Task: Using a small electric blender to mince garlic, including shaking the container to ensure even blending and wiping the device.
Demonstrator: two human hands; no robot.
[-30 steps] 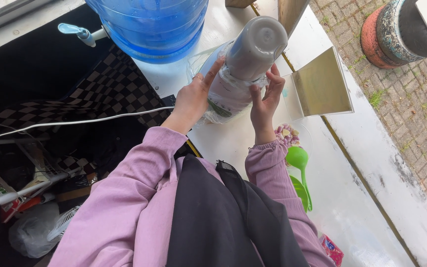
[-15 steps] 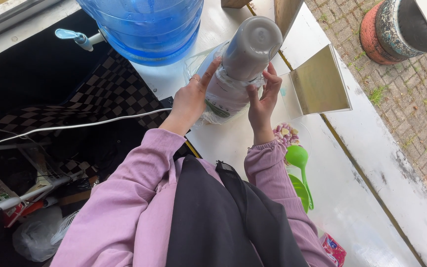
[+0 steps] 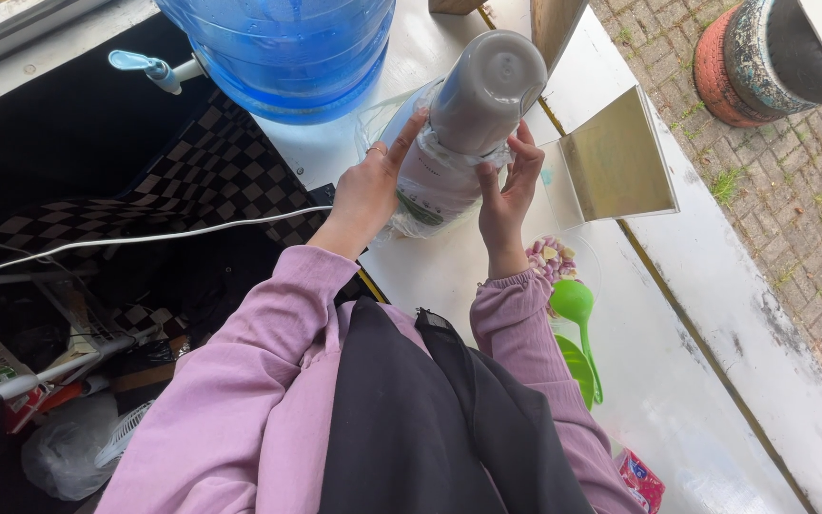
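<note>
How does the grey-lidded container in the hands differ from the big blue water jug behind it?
The container is slim, pale and grey-capped; the water jug is wide and clear blue. The container is gripped between the left hand and right hand and leans toward the camera; the jug stands untouched on the white counter. The jug has a side tap; the container shows none. Both are round.

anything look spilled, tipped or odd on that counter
Nothing looks spilled. The grey blender jug leans off upright, but both hands, left and right, hold it. A white cable trails loose across the dark checkered area, and the white counter looks scuffed and stained.
</note>
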